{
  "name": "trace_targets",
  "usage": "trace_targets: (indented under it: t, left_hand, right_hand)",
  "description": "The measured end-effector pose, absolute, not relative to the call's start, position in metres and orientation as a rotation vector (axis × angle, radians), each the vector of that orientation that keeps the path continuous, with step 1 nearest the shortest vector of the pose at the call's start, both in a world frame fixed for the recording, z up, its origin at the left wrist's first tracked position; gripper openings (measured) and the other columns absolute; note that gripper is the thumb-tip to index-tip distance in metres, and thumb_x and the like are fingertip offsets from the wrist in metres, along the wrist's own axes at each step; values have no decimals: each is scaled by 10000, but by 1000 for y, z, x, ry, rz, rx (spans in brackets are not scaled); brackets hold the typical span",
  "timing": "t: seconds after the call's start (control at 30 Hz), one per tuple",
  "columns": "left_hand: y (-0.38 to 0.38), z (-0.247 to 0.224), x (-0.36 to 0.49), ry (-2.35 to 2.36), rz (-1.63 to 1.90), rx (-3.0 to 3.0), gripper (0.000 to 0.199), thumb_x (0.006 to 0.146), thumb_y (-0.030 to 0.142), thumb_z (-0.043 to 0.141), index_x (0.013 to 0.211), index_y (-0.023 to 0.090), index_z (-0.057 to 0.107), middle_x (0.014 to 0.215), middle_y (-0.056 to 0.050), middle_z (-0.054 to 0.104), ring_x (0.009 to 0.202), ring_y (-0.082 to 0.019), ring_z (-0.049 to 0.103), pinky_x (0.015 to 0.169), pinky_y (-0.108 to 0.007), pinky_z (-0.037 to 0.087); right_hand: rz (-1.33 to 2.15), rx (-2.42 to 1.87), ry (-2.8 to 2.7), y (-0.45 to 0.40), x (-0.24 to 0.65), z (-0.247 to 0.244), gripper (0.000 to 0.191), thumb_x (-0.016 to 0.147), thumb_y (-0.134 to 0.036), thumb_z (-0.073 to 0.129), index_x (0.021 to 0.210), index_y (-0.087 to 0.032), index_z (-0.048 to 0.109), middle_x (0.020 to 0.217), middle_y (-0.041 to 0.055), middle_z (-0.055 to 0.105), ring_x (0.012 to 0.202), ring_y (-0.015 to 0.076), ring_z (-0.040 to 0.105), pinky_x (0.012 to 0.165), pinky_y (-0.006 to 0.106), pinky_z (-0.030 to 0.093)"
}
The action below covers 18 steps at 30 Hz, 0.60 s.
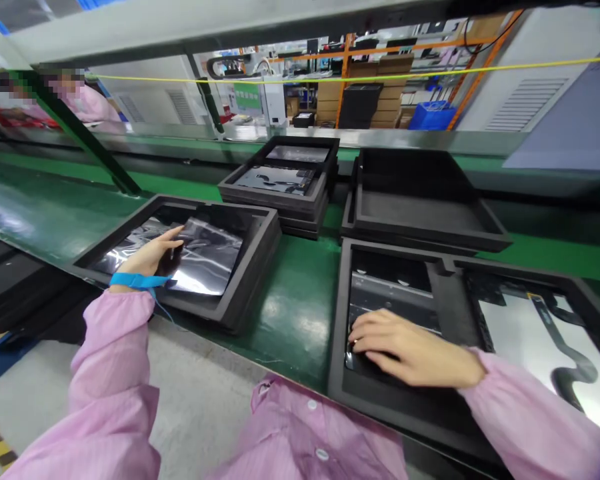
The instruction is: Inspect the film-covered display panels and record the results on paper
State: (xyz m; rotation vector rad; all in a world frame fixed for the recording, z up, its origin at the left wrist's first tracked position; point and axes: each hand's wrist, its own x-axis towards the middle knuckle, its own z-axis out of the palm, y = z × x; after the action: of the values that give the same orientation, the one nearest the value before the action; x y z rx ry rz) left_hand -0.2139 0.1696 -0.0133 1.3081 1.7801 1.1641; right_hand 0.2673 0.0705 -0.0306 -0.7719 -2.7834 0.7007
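My left hand (147, 259), with a blue wrist strap (139, 281), reaches over a black foam tray (245, 283) at the left. Its index finger stretches out to the left edge of a glossy display panel (210, 257), which lies slightly askew; the other fingers are partly hidden. A second shiny panel (130, 243) lies beside it, partly under the hand. At the right, my right hand (405, 347) bends its fingers around the left edge of a dark display panel (395, 293) in another foam tray (337, 333). That tray's other compartment holds a silver-backed panel (525, 333) with a ribbon cable (555, 333).
Behind stand stacked foam trays (300, 207) with panels on top, and a bare foam tray (420, 207). A green post (80, 133) slants down to the green bench (295, 300). A metal beam (180, 40) crosses overhead. Another person (87, 103) sits far left.
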Motion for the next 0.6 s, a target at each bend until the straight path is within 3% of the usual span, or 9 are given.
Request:
trace_targets:
  t: [0.1, 0.23, 0.3, 0.37, 0.43, 0.53, 0.6]
  left_hand:
    - [177, -17, -214, 1804, 1034, 1333, 308, 923, 308, 582, 1160, 112, 596, 1035, -79, 648, 1041, -287, 596, 992, -524, 411]
    - [168, 1, -197, 1921, 1107, 1496, 439, 860, 171, 554, 1264, 6, 508, 1249, -189, 545, 1250, -372, 410, 1084, -557, 236]
    - [149, 16, -173, 1917, 1196, 1645, 502, 854, 197, 559, 1324, 43, 465, 1382, -172, 433, 1329, -337, 301, 1128, -489, 165]
    - [123, 26, -139, 1758, 1218, 1818, 453, 900, 303, 535, 1324, 151, 489, 1347, -91, 494, 1258, -264, 424, 1099, -401, 282]
    - [98, 27, -99, 1448, 1166, 2028, 372, 940, 321, 493, 1280, 173, 527, 1309, -81, 532, 1216, -239, 473, 1075, -379, 324]
    - [77, 13, -45, 1060, 928, 2186, 328, 957, 273, 488, 1279, 224, 529, 1300, -50, 545, 1244, -203, 449, 1085, -349, 314]
    - [77, -2, -14, 851, 838, 2165, 376, 950, 297, 517, 1320, 236, 494, 1331, -62, 520, 1290, -219, 403, 1095, -386, 309]
  right_hand:
    - [645, -622, -2827, 56, 247, -44, 302, 885, -122, 359, 1046, -152, 613, 1029, 77, 619, 1069, 214, 481, 1012, 431, 334]
    - [544, -585, -2803, 52, 248, -65, 233, 860, -178, 391, 955, -138, 600, 879, 82, 589, 902, 211, 472, 1011, 462, 312]
    - [529, -561, -2821, 53, 251, -71, 213, 871, -197, 379, 844, -150, 585, 770, 61, 557, 802, 192, 458, 993, 457, 321]
    - [503, -530, -2842, 52, 251, -74, 257, 888, -224, 374, 704, -167, 545, 678, 41, 520, 738, 177, 443, 977, 458, 322]
    - [465, -491, -2831, 51, 249, -72, 331, 901, -254, 374, 605, -170, 496, 634, 36, 497, 709, 171, 437, 934, 452, 345]
    - [418, -468, -2776, 53, 253, -50, 396, 927, -241, 308, 571, -176, 470, 618, 50, 495, 676, 178, 451, 744, 393, 407]
    - [374, -585, -2619, 59, 263, -21, 467, 947, -296, 247, 531, -196, 435, 552, 52, 457, 570, 179, 435, 571, 363, 381]
